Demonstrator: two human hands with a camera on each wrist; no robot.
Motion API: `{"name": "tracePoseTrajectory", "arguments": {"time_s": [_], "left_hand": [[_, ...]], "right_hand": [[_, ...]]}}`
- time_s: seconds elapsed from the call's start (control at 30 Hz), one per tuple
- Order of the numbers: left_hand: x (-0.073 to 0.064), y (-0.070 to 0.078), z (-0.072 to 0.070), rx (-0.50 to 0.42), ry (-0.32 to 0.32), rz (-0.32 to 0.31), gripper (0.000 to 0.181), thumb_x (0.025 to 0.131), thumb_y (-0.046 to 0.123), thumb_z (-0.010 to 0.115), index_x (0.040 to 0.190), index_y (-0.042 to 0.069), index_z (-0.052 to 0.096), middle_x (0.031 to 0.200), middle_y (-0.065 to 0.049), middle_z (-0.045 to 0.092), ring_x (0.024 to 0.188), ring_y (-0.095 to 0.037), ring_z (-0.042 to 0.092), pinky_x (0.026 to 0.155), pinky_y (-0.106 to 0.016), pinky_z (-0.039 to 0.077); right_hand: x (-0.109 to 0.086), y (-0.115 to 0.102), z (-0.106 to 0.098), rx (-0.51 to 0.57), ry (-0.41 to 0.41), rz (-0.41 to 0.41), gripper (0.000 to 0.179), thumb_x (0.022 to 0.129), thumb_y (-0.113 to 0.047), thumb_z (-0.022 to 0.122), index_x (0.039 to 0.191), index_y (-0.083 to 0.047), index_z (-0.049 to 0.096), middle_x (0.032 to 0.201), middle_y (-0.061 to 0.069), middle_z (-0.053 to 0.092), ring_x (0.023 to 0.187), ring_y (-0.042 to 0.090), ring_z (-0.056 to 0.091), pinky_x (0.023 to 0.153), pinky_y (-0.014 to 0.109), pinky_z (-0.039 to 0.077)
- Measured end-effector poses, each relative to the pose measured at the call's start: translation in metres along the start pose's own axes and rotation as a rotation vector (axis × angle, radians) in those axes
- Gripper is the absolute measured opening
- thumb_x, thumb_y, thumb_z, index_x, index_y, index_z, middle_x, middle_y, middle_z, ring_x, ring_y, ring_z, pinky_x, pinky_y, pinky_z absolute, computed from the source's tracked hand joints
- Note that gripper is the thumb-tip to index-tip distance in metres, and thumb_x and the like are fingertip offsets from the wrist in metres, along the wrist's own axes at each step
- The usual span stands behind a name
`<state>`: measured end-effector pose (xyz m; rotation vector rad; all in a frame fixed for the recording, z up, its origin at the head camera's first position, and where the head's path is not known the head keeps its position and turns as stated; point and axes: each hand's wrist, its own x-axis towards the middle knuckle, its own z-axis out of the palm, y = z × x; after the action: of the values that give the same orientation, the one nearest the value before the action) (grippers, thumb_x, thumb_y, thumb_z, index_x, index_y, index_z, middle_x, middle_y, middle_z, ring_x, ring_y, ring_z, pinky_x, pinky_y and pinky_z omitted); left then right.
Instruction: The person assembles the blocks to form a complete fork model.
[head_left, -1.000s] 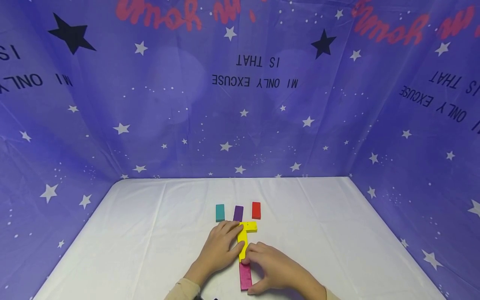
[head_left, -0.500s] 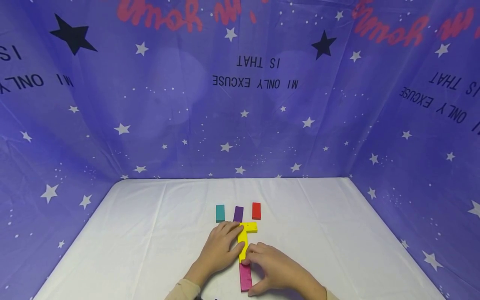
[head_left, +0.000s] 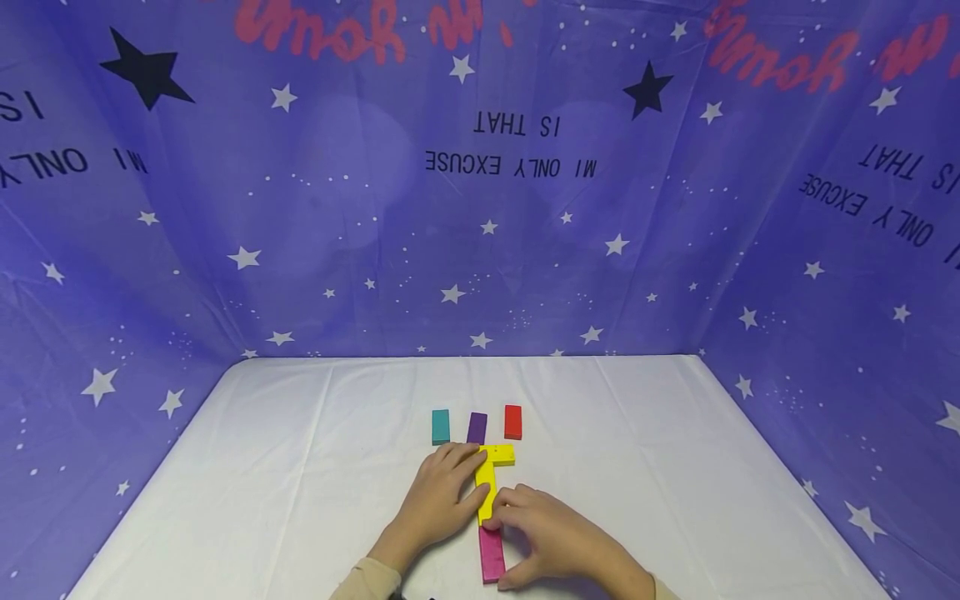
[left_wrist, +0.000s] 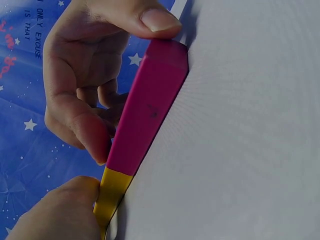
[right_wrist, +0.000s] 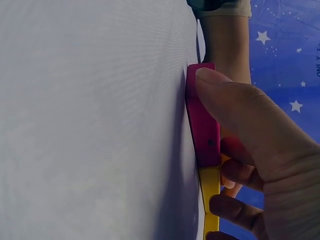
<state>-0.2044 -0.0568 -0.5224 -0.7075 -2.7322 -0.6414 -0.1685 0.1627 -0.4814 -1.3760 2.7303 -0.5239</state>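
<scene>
Yellow blocks (head_left: 485, 479) lie flat in a T-like shape in the head view, their upper left part hidden under my left hand (head_left: 438, 492). That hand's fingers bend over the crossbar and its thumb is against the stem's side. A magenta block (head_left: 491, 556) continues the stem toward me, end against the yellow. My right hand (head_left: 558, 537) holds it lengthwise: the thumb presses its near end, and the index fingertip is at the seam. In the right wrist view the other right fingers curl beside the yellow block (right_wrist: 210, 189).
Beyond the T stand a teal block (head_left: 440, 426), a purple block (head_left: 477, 427) and a red block (head_left: 513, 422), spaced apart in a row. White cloth (head_left: 645, 450) covers the table. A purple star-printed curtain (head_left: 480, 250) rises at the back and both sides.
The right thumb and the near end of the magenta block have shifted very slightly toward me. Otherwise both hands and the blocks stay in place.
</scene>
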Motion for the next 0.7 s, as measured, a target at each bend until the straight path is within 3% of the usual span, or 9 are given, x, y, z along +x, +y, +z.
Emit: {"name": "tracePoseTrajectory", "arguments": {"time_s": [0.47, 0.7], "left_hand": [[-0.0002, 0.0008, -0.0007, -0.005, -0.003, -0.001, 0.051, 0.096, 0.046, 0.056, 0.140, 0.022, 0.058, 0.145, 0.004, 0.054, 0.136, -0.021, 0.044, 0.114, -0.051, 0.038], [-0.0006, -0.0004, 0.0013, -0.008, 0.019, 0.008, 0.050, 0.095, 0.045, 0.057, 0.139, 0.021, 0.059, 0.144, 0.004, 0.055, 0.135, -0.021, 0.045, 0.112, -0.051, 0.039]], "right_hand": [[0.0002, -0.0001, -0.0009, 0.018, -0.026, 0.045, 0.057, 0.074, -0.072, 0.069, 0.113, -0.031, 0.067, 0.106, -0.022, 0.055, 0.097, -0.004, 0.048, 0.089, 0.020, 0.050], [0.0000, 0.0001, -0.0011, 0.007, -0.013, 0.029, 0.058, 0.073, -0.072, 0.069, 0.113, -0.030, 0.067, 0.106, -0.021, 0.055, 0.097, -0.003, 0.048, 0.087, 0.018, 0.049]]}}
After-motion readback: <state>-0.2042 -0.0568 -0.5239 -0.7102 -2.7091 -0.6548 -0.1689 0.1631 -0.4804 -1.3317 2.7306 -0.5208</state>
